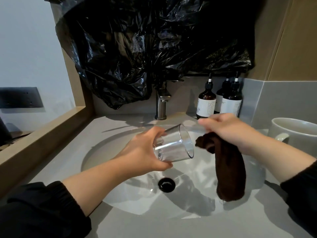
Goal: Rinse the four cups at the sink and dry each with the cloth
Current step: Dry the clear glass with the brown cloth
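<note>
Over the sink (pixel 106 152), left hand (pixel 142 150) grips tilted glass (pixel 173 145); right hand (pixel 229 133) clutches cloth (pixel 228 170).

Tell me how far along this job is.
Done: no water runs from the tap, so this rinse looks finished. In hand: left hand holds a clear glass tilted over the sink; right hand holds the brown cloth beside it. Left: drying it; a white mug waits; other cups unseen.

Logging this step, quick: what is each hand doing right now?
Left hand: grips the clear glass cup, tipped sideways.
Right hand: holds the brown cloth.
</note>
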Demonstrator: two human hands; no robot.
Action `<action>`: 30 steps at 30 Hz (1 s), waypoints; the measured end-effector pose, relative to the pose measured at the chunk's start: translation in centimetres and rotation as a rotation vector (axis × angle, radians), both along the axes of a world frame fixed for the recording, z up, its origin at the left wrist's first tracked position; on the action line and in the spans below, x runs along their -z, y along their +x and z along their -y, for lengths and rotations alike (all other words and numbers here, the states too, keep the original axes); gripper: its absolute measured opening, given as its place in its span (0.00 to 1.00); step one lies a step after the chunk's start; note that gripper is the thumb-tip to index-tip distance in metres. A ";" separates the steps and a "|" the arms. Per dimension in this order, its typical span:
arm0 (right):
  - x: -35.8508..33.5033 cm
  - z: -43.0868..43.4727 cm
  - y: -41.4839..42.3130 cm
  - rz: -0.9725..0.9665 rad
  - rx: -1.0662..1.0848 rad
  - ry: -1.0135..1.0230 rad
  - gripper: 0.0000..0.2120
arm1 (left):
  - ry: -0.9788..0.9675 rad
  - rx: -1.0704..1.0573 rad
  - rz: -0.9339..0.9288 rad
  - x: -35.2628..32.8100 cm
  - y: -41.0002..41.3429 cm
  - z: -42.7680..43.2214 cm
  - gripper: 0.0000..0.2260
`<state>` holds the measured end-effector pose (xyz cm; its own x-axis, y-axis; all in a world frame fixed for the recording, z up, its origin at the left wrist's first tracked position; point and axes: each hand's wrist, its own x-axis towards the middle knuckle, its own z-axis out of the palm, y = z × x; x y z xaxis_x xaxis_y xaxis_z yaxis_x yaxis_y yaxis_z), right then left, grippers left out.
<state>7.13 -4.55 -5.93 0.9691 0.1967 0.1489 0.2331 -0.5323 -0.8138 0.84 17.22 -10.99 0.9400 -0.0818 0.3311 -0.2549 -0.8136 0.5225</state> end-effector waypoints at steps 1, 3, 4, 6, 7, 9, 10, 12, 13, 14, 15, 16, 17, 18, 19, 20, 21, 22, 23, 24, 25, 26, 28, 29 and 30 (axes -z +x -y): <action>-0.4 0.0 0.0 -0.063 0.069 0.160 0.15 | 0.016 -0.010 -0.016 0.0 -0.1 0.1 0.37; -0.7 -0.5 -0.4 -0.155 0.105 0.403 0.10 | 0.041 -0.011 -0.041 0.2 -0.1 0.4 0.37; -0.7 -0.8 -0.7 -0.191 0.065 0.458 0.08 | 0.026 -0.010 -0.047 0.3 -0.1 0.5 0.36; 0.0 -1.7 -1.4 -0.237 -0.084 0.390 0.02 | -0.038 -0.022 -0.054 0.4 0.0 0.7 0.37; 0.4 -2.0 -1.9 -0.243 -0.165 0.288 0.03 | -0.051 -0.034 -0.052 0.3 0.0 0.7 0.37; 1.3 -2.0 -2.4 -0.178 -0.286 0.079 0.13 | -0.030 -0.061 -0.042 0.3 0.0 0.3 0.38; 1.4 -1.9 -2.6 -0.117 -0.335 0.024 0.17 | -0.027 -0.075 -0.033 0.2 0.0 0.1 0.38; 1.3 -1.5 -2.9 -0.032 -0.433 0.012 0.21 | -0.038 -0.084 -0.002 0.0 0.0 -0.3 0.37; 1.3 -1.2 -3.0 -0.025 -0.484 0.013 0.23 | -0.023 -0.073 0.021 -0.1 0.0 -0.4 0.36; 1.3 -1.1 -3.1 -0.034 -0.538 -0.013 0.25 | 0.016 -0.051 0.038 -0.2 -0.2 -0.4 0.36; 1.4 -1.1 -3.2 -0.037 -0.586 -0.074 0.26 | 0.069 -0.022 0.046 -0.3 -0.3 -0.3 0.37; 1.6 -1.1 -3.1 -0.026 -0.621 -0.157 0.26 | 0.125 0.008 0.055 -0.3 -0.5 -0.2 0.37; 1.8 -1.1 -3.1 -0.018 -0.638 -0.243 0.25 | 0.172 0.038 0.065 -0.3 -0.6 0.0 0.37; 1.9 -1.0 -3.1 -0.020 -0.640 -0.305 0.25 | 0.205 0.064 0.071 -0.3 -0.7 0.2 0.36; 1.9 -1.0 -3.1 -0.040 -0.642 -0.324 0.25 | 0.224 0.081 0.075 -0.3 -0.8 0.4 0.36; 1.9 -1.0 -3.1 -0.079 -0.658 -0.295 0.25 | 0.234 0.088 0.081 -0.3 -0.9 0.5 0.36; 1.9 -1.0 -3.0 -0.132 -0.687 -0.246 0.25 | 0.238 0.090 0.088 -0.2 -0.8 0.5 0.36; 1.9 -1.1 -3.0 -0.178 -0.715 -0.197 0.24 | 0.236 0.090 0.089 -0.2 -0.8 0.4 0.36; 2.0 -1.1 -2.9 -0.208 -0.728 -0.156 0.24 | 0.231 0.091 0.084 -0.1 -0.7 0.3 0.36; 2.1 -1.1 -2.7 -0.233 -0.737 -0.107 0.24 | 0.224 0.092 0.081 -0.2 -0.7 0.2 0.37; 2.3 -0.9 -2.5 -0.271 -0.743 -0.045 0.24 | 0.218 0.092 0.079 -0.1 -0.6 0.2 0.37; 2.4 -0.8 -2.2 -0.326 -0.742 0.029 0.24 | 0.212 0.091 0.083 -0.2 -0.5 0.1 0.37; 2.5 -0.5 -1.8 -0.393 -0.730 0.129 0.24 | 0.207 0.086 0.091 -0.1 -0.5 0.1 0.38; 2.6 -0.4 -1.7 -0.375 -0.716 0.137 0.23 | 0.205 0.082 0.095 -0.1 -0.4 0.1 0.38; 2.6 -0.4 -1.8 -0.332 -0.697 0.121 0.21 | 0.203 0.077 0.099 -0.1 -0.4 0.1 0.38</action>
<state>5.36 -4.18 -8.51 0.6253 0.7775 -0.0677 0.2155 -0.2554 -0.9425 0.44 17.11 -10.88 0.8921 -0.2266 0.3908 -0.3623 -0.8757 0.3193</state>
